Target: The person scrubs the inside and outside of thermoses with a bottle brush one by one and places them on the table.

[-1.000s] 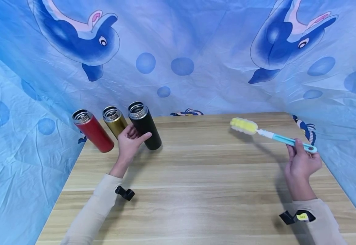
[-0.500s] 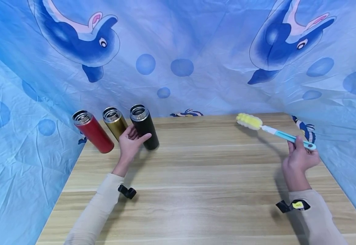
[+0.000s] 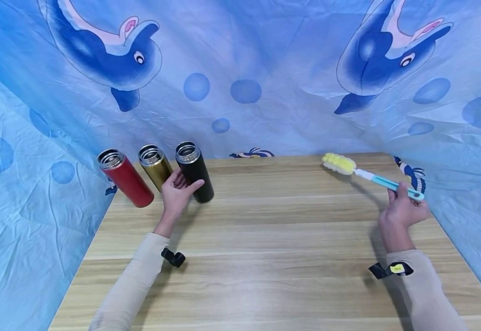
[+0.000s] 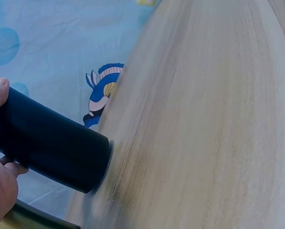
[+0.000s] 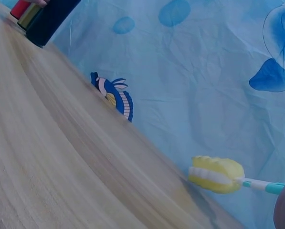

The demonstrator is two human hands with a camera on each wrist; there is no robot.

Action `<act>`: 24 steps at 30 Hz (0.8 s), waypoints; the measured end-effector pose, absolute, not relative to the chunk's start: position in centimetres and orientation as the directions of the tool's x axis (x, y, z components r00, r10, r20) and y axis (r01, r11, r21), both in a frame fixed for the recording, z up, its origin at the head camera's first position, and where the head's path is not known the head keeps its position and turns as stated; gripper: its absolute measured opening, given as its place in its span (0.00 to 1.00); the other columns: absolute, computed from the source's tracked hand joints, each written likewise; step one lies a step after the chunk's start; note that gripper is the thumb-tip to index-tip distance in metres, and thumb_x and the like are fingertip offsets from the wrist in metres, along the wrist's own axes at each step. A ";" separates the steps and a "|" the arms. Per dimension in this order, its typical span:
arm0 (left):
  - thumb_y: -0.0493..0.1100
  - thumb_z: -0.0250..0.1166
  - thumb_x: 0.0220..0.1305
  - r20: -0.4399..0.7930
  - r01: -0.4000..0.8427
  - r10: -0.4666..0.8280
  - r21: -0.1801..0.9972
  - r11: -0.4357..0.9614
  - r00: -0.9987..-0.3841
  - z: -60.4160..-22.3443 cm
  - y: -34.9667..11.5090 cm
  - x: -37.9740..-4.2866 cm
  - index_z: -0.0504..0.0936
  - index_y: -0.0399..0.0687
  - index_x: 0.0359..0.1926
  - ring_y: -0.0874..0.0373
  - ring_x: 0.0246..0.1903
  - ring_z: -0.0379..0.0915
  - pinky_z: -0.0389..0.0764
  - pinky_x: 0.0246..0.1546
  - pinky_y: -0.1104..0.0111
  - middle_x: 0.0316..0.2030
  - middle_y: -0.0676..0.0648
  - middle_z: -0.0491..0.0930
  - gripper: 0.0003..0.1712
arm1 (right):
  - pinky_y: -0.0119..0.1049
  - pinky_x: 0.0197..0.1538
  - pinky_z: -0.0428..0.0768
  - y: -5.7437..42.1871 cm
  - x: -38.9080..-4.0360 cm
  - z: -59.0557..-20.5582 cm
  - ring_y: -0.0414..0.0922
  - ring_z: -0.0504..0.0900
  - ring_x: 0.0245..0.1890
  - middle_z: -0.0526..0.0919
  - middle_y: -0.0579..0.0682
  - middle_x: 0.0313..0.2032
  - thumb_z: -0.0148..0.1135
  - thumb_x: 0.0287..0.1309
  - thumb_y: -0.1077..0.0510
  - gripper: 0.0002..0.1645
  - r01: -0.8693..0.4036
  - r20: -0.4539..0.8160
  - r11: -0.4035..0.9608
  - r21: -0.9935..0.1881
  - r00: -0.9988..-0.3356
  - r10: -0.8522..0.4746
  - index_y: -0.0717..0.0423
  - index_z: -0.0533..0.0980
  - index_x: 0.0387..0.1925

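My left hand (image 3: 176, 193) grips the lower side of a black thermos flask (image 3: 199, 177), thumb in front and fingers on its left side. The flask is upright and its mouth uncovered; in the left wrist view its base (image 4: 97, 167) meets the wooden surface. Directly left of it stands a gold thermos flask (image 3: 156, 168), partly hidden by that hand, and farther left a red one (image 3: 128, 181), both lidless. At the right, my right hand (image 3: 402, 216) pinches the turquoise handle of a bottle brush (image 3: 384, 182). Its yellow and white sponge head (image 5: 216, 174) points left, close over the table's back edge.
A wooden table (image 3: 265, 257) stretches between both arms. Blue cloth (image 3: 281, 124) printed with dolphins hangs behind it and along both sides. Black straps (image 3: 173, 257) with small devices sit on both wrists.
The black flask has shifted slightly left and down with my left hand. My right hand has moved a little left and away from me, while the brush head has swung right.
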State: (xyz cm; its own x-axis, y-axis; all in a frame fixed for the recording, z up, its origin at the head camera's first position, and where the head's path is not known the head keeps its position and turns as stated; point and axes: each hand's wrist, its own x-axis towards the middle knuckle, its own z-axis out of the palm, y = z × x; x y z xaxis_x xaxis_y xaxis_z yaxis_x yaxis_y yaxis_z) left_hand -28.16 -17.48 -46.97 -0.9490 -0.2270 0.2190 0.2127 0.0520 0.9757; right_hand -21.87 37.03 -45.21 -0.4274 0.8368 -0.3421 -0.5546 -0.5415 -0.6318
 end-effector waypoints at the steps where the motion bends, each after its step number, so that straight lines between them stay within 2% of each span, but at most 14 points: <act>1: 0.36 0.81 0.51 0.216 0.209 -0.226 0.976 0.051 -0.950 -47.0 -17.5 -28.2 0.75 0.40 0.67 0.56 0.56 0.79 0.79 0.57 0.70 0.60 0.37 0.80 0.42 | 0.36 0.43 0.86 37.1 -21.9 -45.3 0.48 0.84 0.54 0.80 0.55 0.47 0.75 0.50 0.74 0.19 -0.552 -0.345 -0.543 -0.633 -0.426 0.836 0.64 0.75 0.41; 5: 0.36 0.81 0.51 0.206 0.200 -0.220 0.979 0.048 -0.954 -47.0 -17.4 -28.2 0.75 0.40 0.68 0.54 0.56 0.79 0.79 0.58 0.69 0.61 0.37 0.79 0.42 | 0.35 0.45 0.86 37.0 -21.8 -45.6 0.48 0.82 0.57 0.78 0.54 0.49 0.74 0.51 0.74 0.22 -0.536 -0.352 -0.546 -0.644 -0.427 0.833 0.61 0.73 0.44; 12: 0.37 0.81 0.51 0.209 0.203 -0.215 0.978 0.050 -0.954 -47.3 -17.2 -28.4 0.75 0.39 0.67 0.55 0.55 0.80 0.80 0.57 0.69 0.60 0.37 0.80 0.42 | 0.32 0.45 0.86 36.8 -21.3 -46.2 0.45 0.84 0.54 0.78 0.54 0.51 0.73 0.55 0.70 0.20 -0.460 -0.336 -0.539 -0.705 -0.453 0.826 0.60 0.74 0.45; 18: 0.36 0.81 0.51 0.192 0.187 -0.211 0.981 0.044 -0.958 -47.3 -17.2 -28.4 0.75 0.39 0.68 0.57 0.54 0.80 0.80 0.56 0.70 0.60 0.37 0.80 0.42 | 0.31 0.44 0.86 36.7 -20.0 -46.5 0.42 0.87 0.44 0.80 0.51 0.48 0.76 0.54 0.66 0.19 -0.296 -0.377 -0.559 -0.775 -0.492 0.784 0.59 0.74 0.44; 22: 0.35 0.80 0.52 0.181 0.173 -0.212 0.983 0.055 -0.960 -47.1 -17.2 -28.3 0.74 0.40 0.69 0.53 0.57 0.78 0.78 0.60 0.66 0.61 0.37 0.79 0.43 | 0.32 0.43 0.86 36.8 -18.9 -46.5 0.41 0.88 0.42 0.83 0.49 0.46 0.78 0.52 0.63 0.22 -0.190 -0.418 -0.586 -0.788 -0.534 0.735 0.56 0.74 0.44; 24: 0.36 0.80 0.52 0.177 0.168 -0.216 0.984 0.060 -0.960 -47.1 -17.1 -28.3 0.73 0.40 0.70 0.51 0.59 0.77 0.77 0.62 0.63 0.61 0.37 0.78 0.44 | 0.33 0.41 0.87 36.9 -18.5 -46.5 0.40 0.89 0.39 0.86 0.47 0.41 0.79 0.51 0.62 0.22 -0.145 -0.402 -0.561 -0.815 -0.557 0.727 0.56 0.74 0.42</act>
State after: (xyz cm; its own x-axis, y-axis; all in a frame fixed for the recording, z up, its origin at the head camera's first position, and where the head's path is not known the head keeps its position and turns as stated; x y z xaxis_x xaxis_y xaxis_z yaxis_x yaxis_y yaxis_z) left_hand -28.35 -17.13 -47.10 -0.9602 -0.2157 0.1774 0.1683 0.0601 0.9839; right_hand -18.52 36.85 -46.50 -0.5566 0.7271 -0.4019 -0.1449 -0.5613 -0.8148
